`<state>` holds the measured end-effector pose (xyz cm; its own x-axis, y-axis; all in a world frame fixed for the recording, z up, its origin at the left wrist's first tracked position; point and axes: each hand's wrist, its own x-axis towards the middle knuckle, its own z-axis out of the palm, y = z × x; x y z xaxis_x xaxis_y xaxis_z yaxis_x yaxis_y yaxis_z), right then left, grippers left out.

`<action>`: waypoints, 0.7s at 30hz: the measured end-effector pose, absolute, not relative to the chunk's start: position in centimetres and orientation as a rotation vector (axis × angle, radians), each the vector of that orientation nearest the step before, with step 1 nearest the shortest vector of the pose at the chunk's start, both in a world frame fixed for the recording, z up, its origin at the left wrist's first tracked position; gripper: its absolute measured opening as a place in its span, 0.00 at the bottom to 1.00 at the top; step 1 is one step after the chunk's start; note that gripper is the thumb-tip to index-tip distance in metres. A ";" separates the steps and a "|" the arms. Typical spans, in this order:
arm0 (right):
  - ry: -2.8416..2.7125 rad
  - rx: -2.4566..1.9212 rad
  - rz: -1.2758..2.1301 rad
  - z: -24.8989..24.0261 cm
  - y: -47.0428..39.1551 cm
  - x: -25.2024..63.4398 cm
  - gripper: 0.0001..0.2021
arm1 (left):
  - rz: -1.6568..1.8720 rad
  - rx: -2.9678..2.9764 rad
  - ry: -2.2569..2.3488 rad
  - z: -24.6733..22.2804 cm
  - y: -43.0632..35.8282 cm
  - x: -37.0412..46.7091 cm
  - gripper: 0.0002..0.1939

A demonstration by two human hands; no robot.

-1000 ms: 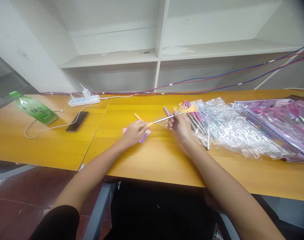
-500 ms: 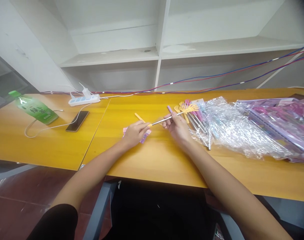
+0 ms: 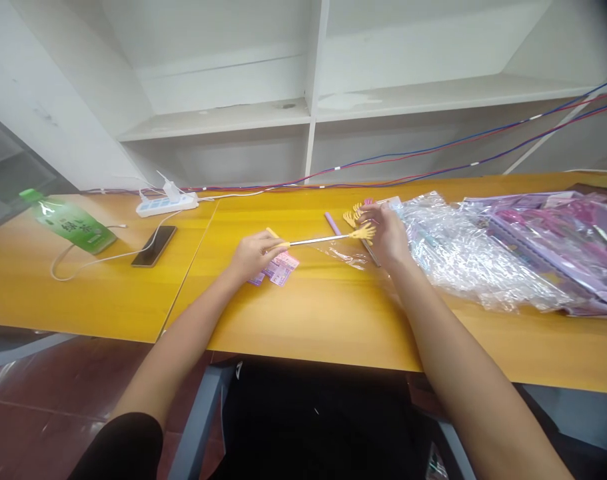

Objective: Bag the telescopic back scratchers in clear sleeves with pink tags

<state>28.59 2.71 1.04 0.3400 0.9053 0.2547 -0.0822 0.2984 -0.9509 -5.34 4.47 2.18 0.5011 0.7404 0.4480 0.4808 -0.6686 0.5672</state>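
Observation:
A telescopic back scratcher [image 3: 319,239] with a silver rod and a yellow claw-shaped head spans the space between my hands. My left hand [image 3: 256,257] is closed around its yellow handle. Right beside the claw head, my right hand [image 3: 390,237] has its fingers loosely apart and does not appear to grip it. Under and beside my left hand lie pink and purple printed cards [image 3: 282,268]. More back scratchers, with yellow and pink heads [image 3: 350,219], lie behind my right hand, which partly hides them. A purple handle [image 3: 332,224] rests to their left.
A heap of clear plastic wrappers [image 3: 458,260] and a purple box [image 3: 538,260] with pink wrapped items are on the right. A green bottle [image 3: 73,225], a phone [image 3: 154,247] and a power strip [image 3: 168,204] with white cables sit left. Shelves [image 3: 213,120] stand behind the table.
My right hand has left the rod and shifted right, past the claw head, its fingers loosening. My left hand has moved slightly left with the back scratcher, uncovering more of the cards.

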 end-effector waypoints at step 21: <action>-1.501 -1.394 0.577 0.5 0.6 25.8 0.31 | 1.250 1.843 1.085 2.0 3.2 -4.7 0.17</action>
<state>25.82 0.59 0.52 0.1267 0.9366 0.3267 0.4763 0.2314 -0.8483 -4.72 3.21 1.99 0.2019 0.8936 0.4010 0.2708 -0.4444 0.8539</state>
